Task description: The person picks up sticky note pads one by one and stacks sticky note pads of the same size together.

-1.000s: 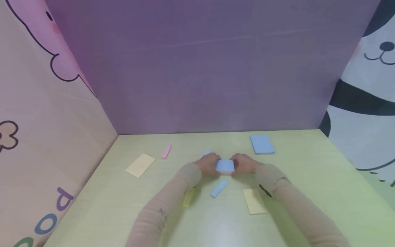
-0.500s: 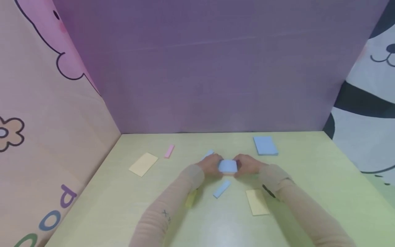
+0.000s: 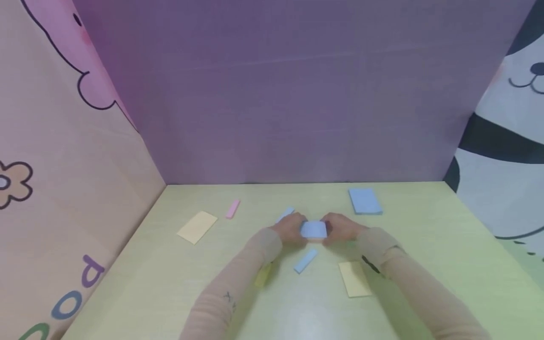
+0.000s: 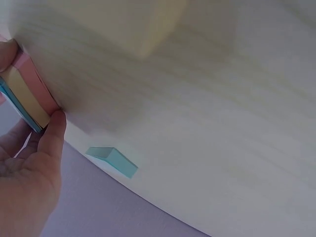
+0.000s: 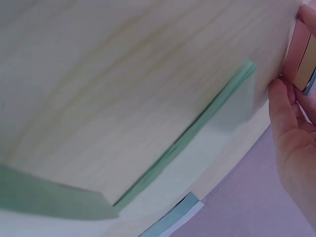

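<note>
A small stack of sticky note pads [image 3: 313,229] stands on the table, blue on top. The left wrist view shows its layers [image 4: 30,91] in pink, yellow and blue. My left hand [image 3: 290,228] grips the stack's left side, with thumb and fingertips at its edges. From the right, my right hand [image 3: 342,227] holds the opposite side, fingertips low on the pink layer [image 5: 296,47] near the tabletop. A narrow blue pad [image 3: 306,261] lies just in front of the stack. Another narrow blue pad [image 3: 284,214] is partly hidden behind my left hand.
A yellow strip [image 3: 263,275] lies under my left forearm, and a pale yellow pad [image 3: 355,279] near my right one. Farther out are a cream pad [image 3: 197,227], a pink strip [image 3: 233,208] and a square blue pad [image 3: 365,201]. A green pad [image 5: 197,133] shows by my right wrist.
The head view has shifted slightly, so the whole scene appears a little farther right than a second ago. Both hands keep their hold on the stack.
</note>
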`<state>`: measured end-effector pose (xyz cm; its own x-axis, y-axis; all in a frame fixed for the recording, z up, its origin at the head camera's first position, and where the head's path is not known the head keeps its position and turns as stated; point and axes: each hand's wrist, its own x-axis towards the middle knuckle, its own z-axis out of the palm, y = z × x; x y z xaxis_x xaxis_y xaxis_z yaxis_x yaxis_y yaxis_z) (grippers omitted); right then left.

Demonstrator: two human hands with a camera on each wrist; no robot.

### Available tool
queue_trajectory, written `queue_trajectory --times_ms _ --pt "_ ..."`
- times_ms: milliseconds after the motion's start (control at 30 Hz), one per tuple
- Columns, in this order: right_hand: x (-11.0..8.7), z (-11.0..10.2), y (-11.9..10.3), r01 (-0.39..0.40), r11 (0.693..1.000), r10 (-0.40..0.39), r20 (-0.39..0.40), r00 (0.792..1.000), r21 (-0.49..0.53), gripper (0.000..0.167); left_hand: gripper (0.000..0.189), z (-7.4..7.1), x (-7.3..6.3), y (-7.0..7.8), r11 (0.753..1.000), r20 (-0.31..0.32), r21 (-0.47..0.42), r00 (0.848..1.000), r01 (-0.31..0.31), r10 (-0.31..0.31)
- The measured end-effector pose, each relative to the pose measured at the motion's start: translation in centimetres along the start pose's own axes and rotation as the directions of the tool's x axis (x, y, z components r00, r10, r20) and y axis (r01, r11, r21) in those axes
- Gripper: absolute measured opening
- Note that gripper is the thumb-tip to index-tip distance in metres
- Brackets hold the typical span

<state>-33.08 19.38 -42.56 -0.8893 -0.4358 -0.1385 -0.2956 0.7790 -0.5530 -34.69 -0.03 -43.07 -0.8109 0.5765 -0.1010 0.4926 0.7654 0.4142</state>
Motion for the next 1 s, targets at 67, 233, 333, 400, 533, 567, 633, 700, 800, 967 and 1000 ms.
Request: queue_trajectory --times_ms 67,233,333,400,533,567,633,700,800,967,1000 --pt "-0.1 -0.1 -0.1 0.000 1.000 0.000 0.004 1.000 0.001 0.055 0.057 -0.1 0.0 0.1 1.000 0.005 0.016 1.000 0.002 -0.002" --pt "0.1 -0.2 -0.1 0.007 1.000 -0.007 0.014 1.000 -0.006 0.053 0.059 -0.4 0.2 0.2 1.000 0.019 0.019 1.000 0.021 -0.022" --pt "0.2 -0.2 -0.1 0.018 1.000 -0.017 0.022 1.000 -0.012 0.052 0.058 -0.4 0.3 0.2 1.000 0.022 0.015 1.000 0.020 -0.021" --pt "0.2 -0.3 0.0 0.025 1.000 -0.024 0.035 0.999 -0.013 0.052 0.057 -0.4 0.3 0.2 1.000 0.023 0.012 1.000 0.015 -0.015" --pt "0.1 -0.7 -0.2 0.008 0.999 -0.006 0.060 0.998 -0.042 0.057 0.057 -0.4 0.4 0.4 1.000 0.029 0.013 0.999 0.013 -0.013" --pt "0.0 -0.8 -0.2 0.003 0.999 0.001 0.069 0.998 -0.053 0.060 0.057 -0.4 0.4 0.5 1.000 0.032 0.018 0.999 0.014 -0.015" --pt "-0.2 -1.2 -0.2 -0.014 0.997 0.020 0.081 0.996 -0.076 0.067 0.058 -0.4 0.5 0.6 0.999 0.035 0.027 0.999 0.025 -0.026" --pt "-0.5 -1.7 -0.2 -0.035 0.997 0.042 0.095 0.995 -0.075 0.073 0.059 -0.3 0.5 0.6 0.999 0.038 0.036 0.998 0.039 -0.041" --pt "-1.0 -2.7 0.1 -0.048 0.998 0.053 0.101 0.993 -0.048 0.074 0.061 -0.3 0.6 0.6 0.997 0.042 0.052 0.998 0.052 -0.054" --pt "-1.9 -4.4 0.7 -0.025 0.999 0.027 0.080 0.996 -0.031 0.068 0.061 -0.5 0.4 0.7 0.996 0.039 0.073 0.998 0.048 -0.051" --pt "-2.0 -4.7 0.8 -0.013 0.999 0.016 0.076 0.997 -0.046 0.067 0.062 -0.5 0.3 0.7 0.996 0.041 0.075 0.998 0.050 -0.053"
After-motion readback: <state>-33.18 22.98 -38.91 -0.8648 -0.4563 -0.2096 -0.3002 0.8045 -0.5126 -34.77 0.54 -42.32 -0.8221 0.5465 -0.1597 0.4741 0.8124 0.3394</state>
